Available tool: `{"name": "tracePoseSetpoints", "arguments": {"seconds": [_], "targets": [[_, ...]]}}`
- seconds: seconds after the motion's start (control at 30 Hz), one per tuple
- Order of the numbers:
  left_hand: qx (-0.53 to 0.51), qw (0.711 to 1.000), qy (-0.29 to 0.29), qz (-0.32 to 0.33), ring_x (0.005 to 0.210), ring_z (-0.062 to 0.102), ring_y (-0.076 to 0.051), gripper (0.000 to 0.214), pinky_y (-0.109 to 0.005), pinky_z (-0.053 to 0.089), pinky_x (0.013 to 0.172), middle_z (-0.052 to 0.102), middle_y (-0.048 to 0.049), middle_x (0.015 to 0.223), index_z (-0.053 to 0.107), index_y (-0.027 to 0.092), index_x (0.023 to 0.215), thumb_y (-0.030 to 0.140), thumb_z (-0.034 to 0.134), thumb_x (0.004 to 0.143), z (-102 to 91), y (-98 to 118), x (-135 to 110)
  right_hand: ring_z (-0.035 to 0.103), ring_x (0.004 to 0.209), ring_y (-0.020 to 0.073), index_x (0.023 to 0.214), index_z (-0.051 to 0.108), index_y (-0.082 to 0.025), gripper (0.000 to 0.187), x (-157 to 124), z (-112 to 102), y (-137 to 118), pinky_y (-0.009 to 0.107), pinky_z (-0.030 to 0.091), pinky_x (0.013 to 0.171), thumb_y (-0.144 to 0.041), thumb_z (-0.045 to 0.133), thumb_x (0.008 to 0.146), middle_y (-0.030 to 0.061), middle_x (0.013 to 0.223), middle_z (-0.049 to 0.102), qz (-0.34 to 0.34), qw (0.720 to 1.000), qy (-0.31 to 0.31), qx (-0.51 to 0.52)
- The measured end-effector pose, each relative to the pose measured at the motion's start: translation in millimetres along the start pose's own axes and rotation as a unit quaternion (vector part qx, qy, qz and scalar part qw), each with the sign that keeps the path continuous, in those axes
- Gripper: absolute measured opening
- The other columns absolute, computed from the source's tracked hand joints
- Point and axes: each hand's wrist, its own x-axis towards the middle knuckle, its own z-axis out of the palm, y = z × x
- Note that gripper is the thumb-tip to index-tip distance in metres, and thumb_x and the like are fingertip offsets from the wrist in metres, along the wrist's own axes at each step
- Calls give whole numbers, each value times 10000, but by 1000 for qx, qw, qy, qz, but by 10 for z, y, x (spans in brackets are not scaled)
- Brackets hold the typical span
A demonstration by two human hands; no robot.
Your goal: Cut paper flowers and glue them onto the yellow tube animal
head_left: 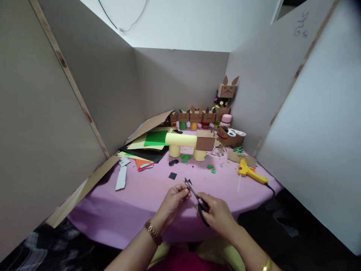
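My left hand [173,201] is pressed together at the fingertips, pinching a small black paper piece [187,182] that stands up just above my thumb and forefinger. My right hand [219,214] is closed around the black handles of the scissors [197,196]. The blades point up and to the left, and their tips meet the black paper piece. Both hands are held close together over the near edge of the bench [135,203], which is covered with a purple cloth.

Just beyond my hands a black square scrap [172,175] lies flat on the cloth. Farther back stands a yellow tube figure [182,140] on two short yellow legs, with a brown box [205,140] fixed at its right end. A stack of coloured paper sheets [149,145] lies to its left. A yellow glue gun [249,172] lies on the right side of the bench, well apart from my hands. A row of small box figures [194,117] stands along the back wall.
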Motion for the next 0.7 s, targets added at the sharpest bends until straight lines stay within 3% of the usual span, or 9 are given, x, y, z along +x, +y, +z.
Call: {"name": "tracePoseSetpoints", "arguments": {"seconds": [0.23,0.7], "targets": [[33,999,5,14,577,495,-87,232,-212,376,617,610,-15,656,634,135,674,339,741,651,10,-31,-4,618,732,175,1081,613,-231,378,-2,6,11,231,422,666,-134,491,736,35,866,698,-6,1000,5,8],[153,987,-25,48,542,432,-100,146,-209,309,547,556,15,577,613,152,613,267,683,669,-68,107,-1,535,605,143,921,632,-223,229,45,-130,7,205,372,590,-176,483,753,-11,697,637,-39,998,-47,19]]}}
